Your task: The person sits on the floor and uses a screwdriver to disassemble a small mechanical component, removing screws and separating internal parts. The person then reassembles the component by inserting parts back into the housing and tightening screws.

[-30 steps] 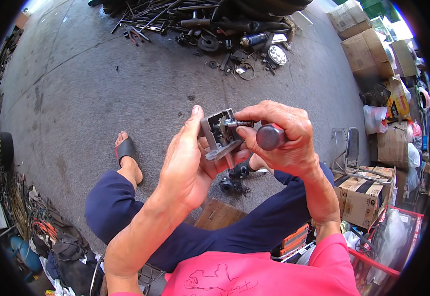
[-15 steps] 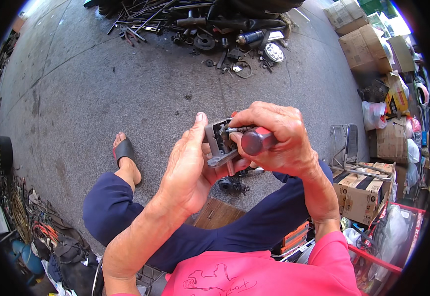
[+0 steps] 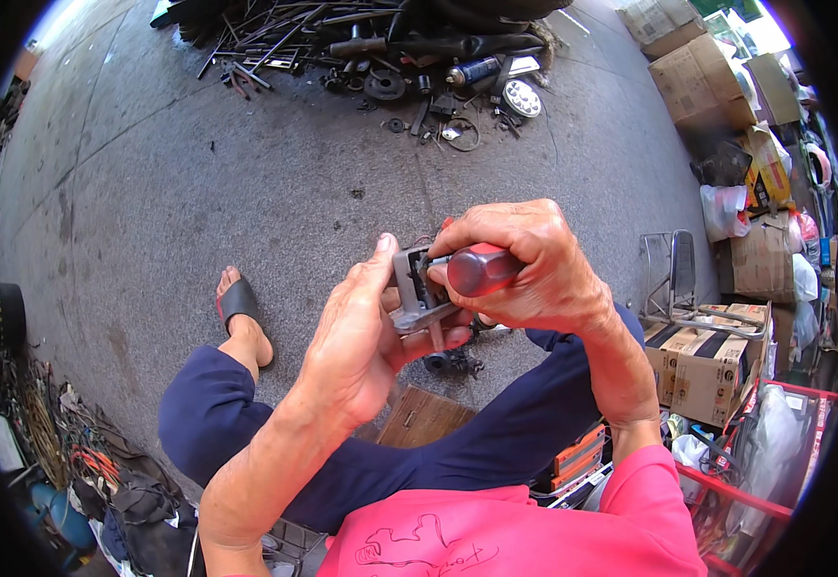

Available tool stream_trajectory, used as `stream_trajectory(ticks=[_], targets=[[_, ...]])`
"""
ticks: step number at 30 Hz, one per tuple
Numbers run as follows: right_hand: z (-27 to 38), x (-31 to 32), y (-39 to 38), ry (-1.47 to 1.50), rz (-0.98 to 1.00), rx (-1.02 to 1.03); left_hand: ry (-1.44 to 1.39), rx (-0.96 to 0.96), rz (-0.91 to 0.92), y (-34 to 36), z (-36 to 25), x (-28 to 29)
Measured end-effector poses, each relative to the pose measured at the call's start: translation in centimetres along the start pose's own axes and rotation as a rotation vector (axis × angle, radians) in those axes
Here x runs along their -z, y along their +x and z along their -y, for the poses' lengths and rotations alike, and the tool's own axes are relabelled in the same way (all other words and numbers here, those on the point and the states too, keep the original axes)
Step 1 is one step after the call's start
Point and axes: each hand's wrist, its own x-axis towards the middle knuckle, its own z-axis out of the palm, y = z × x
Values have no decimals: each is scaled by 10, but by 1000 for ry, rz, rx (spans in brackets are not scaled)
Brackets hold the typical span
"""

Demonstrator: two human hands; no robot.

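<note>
My left hand point(image 3: 350, 332) is closed round a small grey metal housing point(image 3: 425, 318), with the thumb upright along its left side and the fingers underneath. The housing's hollow side, with dark parts inside, faces right. In my right hand point(image 3: 546, 264) is a screwdriver with a see-through red handle point(image 3: 481, 270), whose butt points toward me. My right thumb and forefinger pinch at the housing's opening; whatever small piece may be between them, and the screwdriver's tip, are hidden. A dark mechanical part point(image 3: 455, 363) lies on the ground below my hands.
A wooden board point(image 3: 425, 417) lies between my legs. Ahead is a heap of greasy metal parts point(image 3: 385, 85) and tools. Cardboard boxes point(image 3: 702, 82), a metal-framed chair point(image 3: 669, 274) and a red crate point(image 3: 741, 495) line the right. Cables and dark cloths point(image 3: 135, 500) crowd the left.
Both hands and the housing have shifted slightly left. The screwdriver's handle has turned a little, and my right fingertips sit closer against the housing's opening. My grip on both things continues.
</note>
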Motion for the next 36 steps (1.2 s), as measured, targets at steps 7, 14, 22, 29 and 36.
stream_trajectory(ticks=[7,14,22,29,36], targets=[[-1,0,0,2,-54,43,-3,23,70,0,0,5],[4,3,1,101,-59,-116,-37,25,97,0,-1,1],[4,8,0,207,-35,-242,-55,33,141,-3,-2,2],[4,8,1,215,-53,-223,-69,-23,138,-7,-3,1],[7,9,1,154,-70,-230,-87,-67,126,-10,-3,0]])
